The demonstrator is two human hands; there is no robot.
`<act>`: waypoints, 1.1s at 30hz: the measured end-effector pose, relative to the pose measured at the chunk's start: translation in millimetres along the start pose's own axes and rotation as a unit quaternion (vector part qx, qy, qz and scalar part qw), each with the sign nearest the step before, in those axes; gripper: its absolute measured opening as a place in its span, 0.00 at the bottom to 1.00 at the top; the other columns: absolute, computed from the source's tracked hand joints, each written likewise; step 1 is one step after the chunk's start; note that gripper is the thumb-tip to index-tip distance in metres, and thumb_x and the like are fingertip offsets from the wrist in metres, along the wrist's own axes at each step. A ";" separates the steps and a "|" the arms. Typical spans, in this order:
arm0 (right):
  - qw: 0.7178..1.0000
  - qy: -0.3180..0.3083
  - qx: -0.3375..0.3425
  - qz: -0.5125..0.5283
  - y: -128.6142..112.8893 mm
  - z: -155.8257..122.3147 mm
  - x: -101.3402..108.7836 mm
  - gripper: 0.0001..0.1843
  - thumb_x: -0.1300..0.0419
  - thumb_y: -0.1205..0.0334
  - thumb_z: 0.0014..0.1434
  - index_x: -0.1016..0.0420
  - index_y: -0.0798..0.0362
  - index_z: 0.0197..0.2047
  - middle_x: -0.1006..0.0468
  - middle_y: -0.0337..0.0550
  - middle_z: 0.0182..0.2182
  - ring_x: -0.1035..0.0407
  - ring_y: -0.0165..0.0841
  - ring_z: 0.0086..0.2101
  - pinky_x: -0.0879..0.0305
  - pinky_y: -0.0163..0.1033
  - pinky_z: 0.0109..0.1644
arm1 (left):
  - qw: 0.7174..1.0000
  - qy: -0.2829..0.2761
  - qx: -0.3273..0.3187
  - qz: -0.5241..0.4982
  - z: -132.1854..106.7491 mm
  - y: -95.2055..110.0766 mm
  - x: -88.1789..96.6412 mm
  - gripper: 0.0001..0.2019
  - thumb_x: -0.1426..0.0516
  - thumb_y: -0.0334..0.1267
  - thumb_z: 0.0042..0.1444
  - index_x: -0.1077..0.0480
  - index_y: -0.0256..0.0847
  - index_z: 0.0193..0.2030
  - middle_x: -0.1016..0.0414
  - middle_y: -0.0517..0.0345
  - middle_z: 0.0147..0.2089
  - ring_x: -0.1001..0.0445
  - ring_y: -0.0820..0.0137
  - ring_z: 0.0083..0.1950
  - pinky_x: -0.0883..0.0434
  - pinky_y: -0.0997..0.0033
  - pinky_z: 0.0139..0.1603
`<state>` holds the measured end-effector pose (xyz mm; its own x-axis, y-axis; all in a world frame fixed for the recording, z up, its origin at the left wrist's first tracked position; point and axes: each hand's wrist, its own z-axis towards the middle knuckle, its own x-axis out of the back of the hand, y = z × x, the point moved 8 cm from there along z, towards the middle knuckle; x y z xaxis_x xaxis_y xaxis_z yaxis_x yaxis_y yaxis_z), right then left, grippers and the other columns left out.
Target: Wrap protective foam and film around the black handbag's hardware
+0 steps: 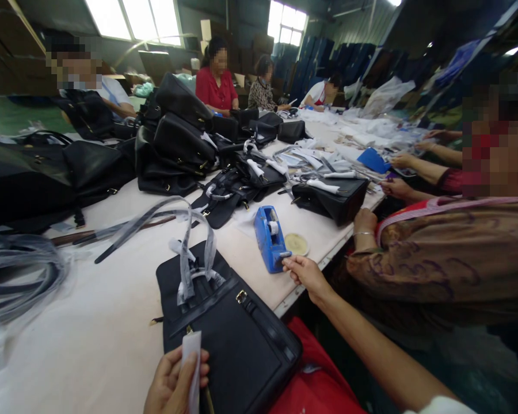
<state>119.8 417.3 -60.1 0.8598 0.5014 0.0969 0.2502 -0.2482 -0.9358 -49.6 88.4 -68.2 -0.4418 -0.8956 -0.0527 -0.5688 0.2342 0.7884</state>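
A black handbag (237, 339) lies flat on the pale table (90, 345) right in front of me, its handles wrapped in clear film. At the bottom edge my left hand (175, 382) is closed on a small white paper strip (193, 362), held against the bag's near corner. My right hand (304, 273) reaches out to the front end of a blue tape dispenser (270, 237). Its fingers pinch at the cutter end of the dispenser; any tape between them is too small to make out.
A small round yellow disc (296, 244) sits beside the dispenser. More black bags (176, 144) are piled at the middle and left. Another black bag (334, 198) lies further along. A person in a patterned top (435, 259) sits close at my right; other people work beyond.
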 end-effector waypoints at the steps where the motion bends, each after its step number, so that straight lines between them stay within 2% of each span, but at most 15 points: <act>1: 0.999 0.012 0.011 -0.032 0.6 1.0 3.5 0.18 0.38 0.49 0.49 0.30 0.57 0.31 0.26 0.41 0.28 0.46 0.22 0.19 0.55 0.30 0.20 | 1.000 -0.002 -0.009 0.000 -0.5 -0.2 0.4 0.32 0.31 0.51 0.35 0.34 0.36 0.44 0.21 0.52 0.35 0.24 0.67 0.32 0.25 0.72 0.31; 4: 0.993 0.030 0.014 -0.116 9.9 -0.8 9.9 0.15 0.39 0.51 0.48 0.31 0.56 0.26 0.29 0.39 0.22 0.46 0.24 0.19 0.52 0.31 0.21 | 0.999 -0.013 -0.043 -0.003 -3.0 0.1 0.8 0.27 0.35 0.50 0.45 0.34 0.36 0.46 0.21 0.54 0.36 0.25 0.70 0.33 0.26 0.74 0.33; 7: 0.991 -0.032 0.001 -0.128 13.7 -11.8 -6.9 0.16 0.39 0.50 0.51 0.31 0.56 0.27 0.32 0.38 0.19 0.46 0.25 0.18 0.51 0.32 0.21 | 0.997 -0.038 -0.065 -0.001 -6.1 2.1 -2.8 0.21 0.39 0.49 0.52 0.35 0.37 0.47 0.23 0.55 0.37 0.26 0.72 0.33 0.28 0.75 0.33; 9: 0.985 -0.120 0.031 -0.123 -0.9 -25.4 -35.4 0.16 0.41 0.49 0.55 0.29 0.56 0.32 0.30 0.39 0.23 0.45 0.25 0.20 0.50 0.32 0.22 | 0.996 -0.055 -0.073 -0.005 -7.2 5.3 -6.1 0.19 0.41 0.48 0.55 0.35 0.37 0.47 0.24 0.55 0.36 0.27 0.73 0.32 0.29 0.75 0.31; 11: 0.960 -0.238 0.074 -0.126 -23.2 -46.3 -75.6 0.15 0.41 0.51 0.58 0.28 0.56 0.38 0.28 0.41 0.27 0.43 0.25 0.22 0.47 0.31 0.24 | 0.995 -0.064 -0.074 -0.014 -7.4 8.3 -8.7 0.18 0.42 0.48 0.56 0.35 0.36 0.46 0.24 0.55 0.35 0.29 0.74 0.31 0.30 0.76 0.29; 14: 0.892 -0.411 0.122 -0.146 -48.6 -85.0 -138.5 0.12 0.43 0.57 0.60 0.26 0.56 0.42 0.26 0.41 0.32 0.39 0.25 0.25 0.42 0.30 0.28 | 0.995 -0.068 -0.070 -0.024 -8.4 10.2 -10.8 0.17 0.42 0.48 0.57 0.36 0.36 0.45 0.25 0.55 0.34 0.30 0.75 0.30 0.32 0.77 0.28; 17: 0.820 -0.508 0.200 -0.174 -59.7 -114.0 -185.6 0.08 0.45 0.64 0.62 0.25 0.55 0.40 0.26 0.39 0.30 0.36 0.25 0.28 0.40 0.30 0.32 | 0.994 -0.072 -0.077 -0.026 -10.5 10.4 -10.0 0.17 0.43 0.47 0.57 0.36 0.36 0.45 0.25 0.55 0.35 0.30 0.75 0.30 0.32 0.77 0.28; 19: 0.789 -0.519 0.260 -0.199 -60.4 -121.8 -204.6 0.08 0.46 0.68 0.62 0.25 0.54 0.39 0.26 0.37 0.29 0.34 0.26 0.30 0.40 0.30 0.35 | 0.992 -0.081 -0.089 -0.028 -12.4 10.8 -9.4 0.17 0.43 0.47 0.58 0.36 0.36 0.46 0.26 0.55 0.35 0.30 0.75 0.30 0.32 0.77 0.28; 22: 0.769 -0.499 0.318 -0.242 -56.5 -121.5 -217.6 0.10 0.47 0.71 0.62 0.25 0.53 0.41 0.25 0.37 0.31 0.31 0.27 0.33 0.40 0.31 0.39 | 0.990 -0.083 -0.110 -0.021 -14.8 12.9 -8.6 0.16 0.44 0.47 0.59 0.36 0.36 0.46 0.26 0.55 0.35 0.30 0.75 0.30 0.33 0.77 0.28; 28: 0.727 -0.454 0.382 -0.346 -56.2 -124.5 -219.1 0.09 0.46 0.70 0.62 0.26 0.51 0.41 0.24 0.40 0.34 0.30 0.30 0.36 0.41 0.32 0.40 | 0.990 -0.063 -0.126 0.020 -17.0 17.7 -12.3 0.16 0.45 0.48 0.59 0.36 0.37 0.45 0.28 0.57 0.33 0.31 0.75 0.29 0.34 0.76 0.27; 31: 0.714 -0.422 0.399 -0.391 -58.8 -127.6 -219.1 0.08 0.46 0.69 0.61 0.27 0.51 0.40 0.24 0.41 0.36 0.29 0.31 0.37 0.42 0.32 0.38 | 0.990 -0.062 -0.123 0.014 -18.2 18.1 -13.5 0.16 0.44 0.48 0.59 0.37 0.37 0.45 0.28 0.58 0.33 0.31 0.75 0.29 0.34 0.76 0.27; 33: 0.714 -0.407 0.396 -0.410 -59.4 -127.0 -220.4 0.09 0.46 0.68 0.61 0.29 0.50 0.44 0.24 0.41 0.36 0.29 0.32 0.37 0.44 0.33 0.36 | 0.990 -0.067 -0.121 0.012 -19.3 17.7 -13.9 0.16 0.44 0.48 0.59 0.37 0.37 0.45 0.28 0.58 0.33 0.31 0.75 0.29 0.35 0.76 0.27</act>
<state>-28.0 216.2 17.1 -0.0559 0.6039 0.7951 -0.0861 0.7904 -0.6065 -40.1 97.7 -41.7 -0.5507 -0.8288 -0.0992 -0.3802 0.1432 0.9137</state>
